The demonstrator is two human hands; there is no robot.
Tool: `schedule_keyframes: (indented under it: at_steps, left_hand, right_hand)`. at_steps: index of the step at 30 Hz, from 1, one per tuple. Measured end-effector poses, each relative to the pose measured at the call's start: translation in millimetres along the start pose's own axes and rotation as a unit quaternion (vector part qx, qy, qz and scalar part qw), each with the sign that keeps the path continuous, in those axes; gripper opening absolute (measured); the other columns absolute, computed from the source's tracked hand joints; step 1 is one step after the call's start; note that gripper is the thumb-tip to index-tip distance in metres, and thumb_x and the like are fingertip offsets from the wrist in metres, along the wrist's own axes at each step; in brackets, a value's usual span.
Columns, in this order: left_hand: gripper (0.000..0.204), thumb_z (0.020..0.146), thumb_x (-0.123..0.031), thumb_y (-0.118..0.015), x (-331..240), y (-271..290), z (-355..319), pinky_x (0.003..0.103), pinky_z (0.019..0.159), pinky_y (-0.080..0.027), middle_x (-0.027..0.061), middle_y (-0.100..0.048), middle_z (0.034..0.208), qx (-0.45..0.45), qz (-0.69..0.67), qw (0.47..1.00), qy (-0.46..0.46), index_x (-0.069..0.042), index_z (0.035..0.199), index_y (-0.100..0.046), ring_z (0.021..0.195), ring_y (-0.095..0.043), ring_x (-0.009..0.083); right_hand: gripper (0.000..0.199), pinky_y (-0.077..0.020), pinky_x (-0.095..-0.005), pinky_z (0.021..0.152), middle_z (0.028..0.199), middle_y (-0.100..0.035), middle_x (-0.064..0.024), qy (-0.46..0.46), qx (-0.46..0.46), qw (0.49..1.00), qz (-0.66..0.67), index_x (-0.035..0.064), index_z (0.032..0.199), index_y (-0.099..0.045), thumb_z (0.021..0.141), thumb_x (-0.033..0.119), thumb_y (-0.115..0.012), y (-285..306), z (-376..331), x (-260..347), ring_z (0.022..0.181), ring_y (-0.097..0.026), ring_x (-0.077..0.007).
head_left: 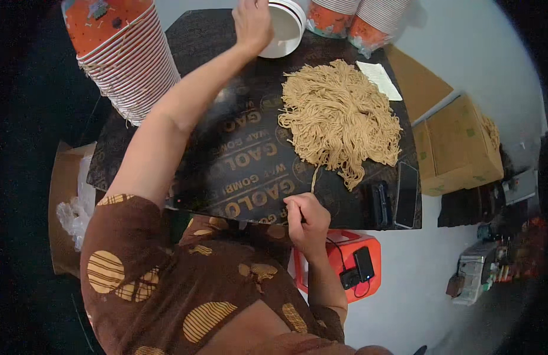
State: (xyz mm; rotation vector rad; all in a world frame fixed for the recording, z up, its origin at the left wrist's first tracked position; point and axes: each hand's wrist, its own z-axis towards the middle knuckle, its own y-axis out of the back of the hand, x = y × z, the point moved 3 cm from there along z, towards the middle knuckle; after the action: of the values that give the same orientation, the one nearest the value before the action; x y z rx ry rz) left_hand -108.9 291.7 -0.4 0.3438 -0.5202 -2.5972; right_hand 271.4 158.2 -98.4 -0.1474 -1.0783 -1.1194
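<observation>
Tan strand (315, 177) seems pinched at five o'clock by the right hand (308, 222); white tub (287, 35) is reached at twelve by the left hand (254, 25), finger hold unclear; sure grip likely needed.

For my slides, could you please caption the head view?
Left hand at a white tub, right hand gripping tan cord near a cord heap.

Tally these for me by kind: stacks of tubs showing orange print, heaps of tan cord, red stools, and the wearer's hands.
Orange-printed tub stacks: 3 (the tall stack at left, and two at the top right, the nearer-centre stack and the outer stack)
Tan cord heap: 1
Red stool: 1
Hands: 2 (left hand, right hand)
Total: 7
</observation>
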Motion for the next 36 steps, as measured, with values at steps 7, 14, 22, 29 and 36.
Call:
schedule_keyframes:
  at_steps: [7,14,22,29,36]
  left_hand:
    - [0.017,0.082,-0.004,-0.054,53,-45,26,0.048,0.070,-0.050,0.0225,-0.060,0.093,0.049,0.032,0.989,-0.139,0.001,0.098,-0.055,0.080,-0.061,0.0387]
    - [0.015,0.081,-0.002,-0.053,58,-42,31,0.047,0.067,-0.051,0.0234,-0.057,0.087,-0.069,-0.168,0.957,-0.226,0.002,0.095,-0.053,0.078,-0.061,0.0404]
    - [0.016,0.078,0.002,-0.052,50,-24,34,0.048,0.067,-0.050,0.0226,-0.058,0.084,0.053,-0.064,0.972,-0.221,0.001,0.094,-0.053,0.079,-0.061,0.0417]
    - [0.019,0.083,0.001,-0.049,44,-1,47,0.051,0.069,-0.049,0.0242,-0.061,0.087,0.139,-0.110,0.949,-0.261,-0.001,0.100,-0.055,0.082,-0.061,0.0452]
    - [0.023,0.087,0.000,-0.047,45,20,50,0.053,0.070,-0.048,0.0260,-0.064,0.087,0.139,-0.137,0.942,-0.273,-0.001,0.107,-0.058,0.083,-0.061,0.0472]
  right_hand:
    - [0.010,-0.0519,-0.0354,0.059,0.082,-0.066,-0.0132,0.021,0.015,1.000,-0.013,0.0032,0.093,-0.065,0.084,-0.002,-0.064,0,2,3,0.068,-0.067,-0.0298]
    - [0.010,-0.0516,-0.0361,0.058,0.081,-0.066,-0.0130,0.032,0.016,0.999,-0.024,0.0033,0.092,-0.065,0.084,-0.001,-0.064,-1,4,3,0.067,-0.066,-0.0297]
    - [0.008,-0.0498,-0.0311,0.059,0.080,-0.066,-0.0135,0.014,0.009,0.999,-0.027,0.0002,0.089,-0.065,0.085,-0.004,-0.060,-2,3,6,0.066,-0.065,-0.0248]
    - [0.009,-0.0517,-0.0355,0.058,0.082,-0.066,-0.0124,0.040,0.002,0.998,-0.048,0.0042,0.092,-0.066,0.083,0.000,-0.066,-4,0,1,0.067,-0.067,-0.0299]
    - [0.007,-0.0521,-0.0362,0.060,0.083,-0.067,-0.0127,0.024,0.006,0.998,-0.060,0.0041,0.090,-0.067,0.084,0.001,-0.065,-3,0,2,0.068,-0.066,-0.0305]
